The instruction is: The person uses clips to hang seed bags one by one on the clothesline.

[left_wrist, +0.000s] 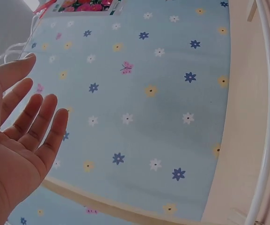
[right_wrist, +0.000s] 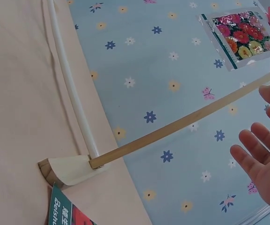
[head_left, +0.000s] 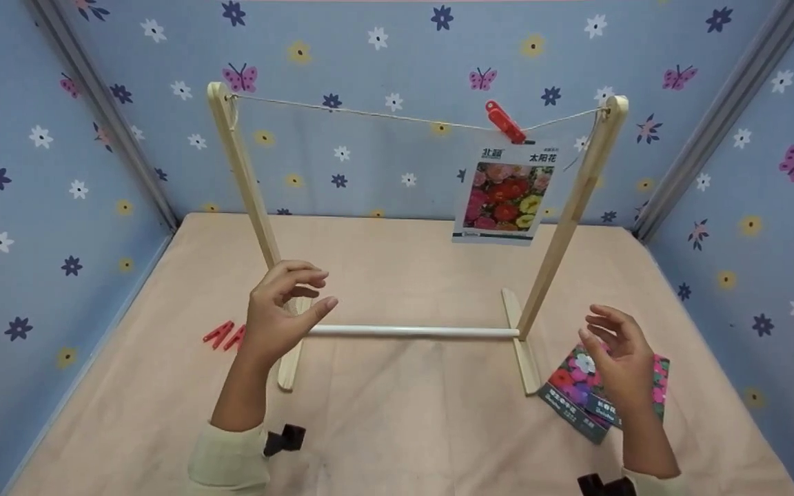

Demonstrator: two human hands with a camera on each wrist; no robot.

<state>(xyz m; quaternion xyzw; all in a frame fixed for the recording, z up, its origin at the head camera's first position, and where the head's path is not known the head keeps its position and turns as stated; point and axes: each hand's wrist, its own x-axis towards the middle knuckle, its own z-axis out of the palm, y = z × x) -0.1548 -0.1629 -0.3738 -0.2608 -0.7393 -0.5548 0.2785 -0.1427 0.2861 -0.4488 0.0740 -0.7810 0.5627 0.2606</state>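
Observation:
A flower seed packet [head_left: 505,196] hangs from a string [head_left: 369,114], held there by a red clothespin [head_left: 505,122]. The string sags between two wooden posts of a stand, lowest near the packet. My left hand [head_left: 280,313] hovers in front of the left post [head_left: 249,186], fingers loosely bent, nothing in it. Beside that wrist lie more red clothespins [head_left: 219,335], partly hidden by the arm. Over two overlapping flower seed packets [head_left: 573,386] on the table, my right hand [head_left: 621,358] is raised with relaxed fingers and an empty palm, as the right wrist view also shows.
A white rod [head_left: 411,331] joins the stand's wooden feet [head_left: 522,351] low across the middle. The right post [head_left: 571,213] rises between the hanging packet and my right hand. Flower-patterned blue panels [head_left: 369,172] enclose the beige-covered table [head_left: 397,427] at the back and sides.

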